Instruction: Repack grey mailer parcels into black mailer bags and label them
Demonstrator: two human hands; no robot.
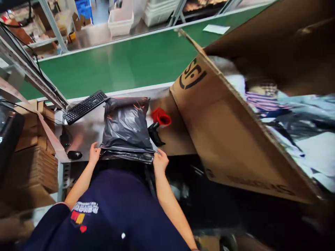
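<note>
Left hand [94, 154] and right hand [160, 161]: each pinches a near corner of one dark plastic bag [127, 123], which lies on the worktop [85, 136]. Just right: black handheld device [155, 135], red object [161, 116]. Left: keyboard [85, 106], mouse [74, 155]. Farther right: open cardboard box [201, 122].

Glossy, creased plastic forms the bag [127, 127] atop a smooth, faintly shiny bench [87, 134].
Matt cardboard, rough along its edge, makes up the carton [209, 129]; the keyboard [85, 106] looks plastic, the shirt [125, 205] matt cloth.
</note>
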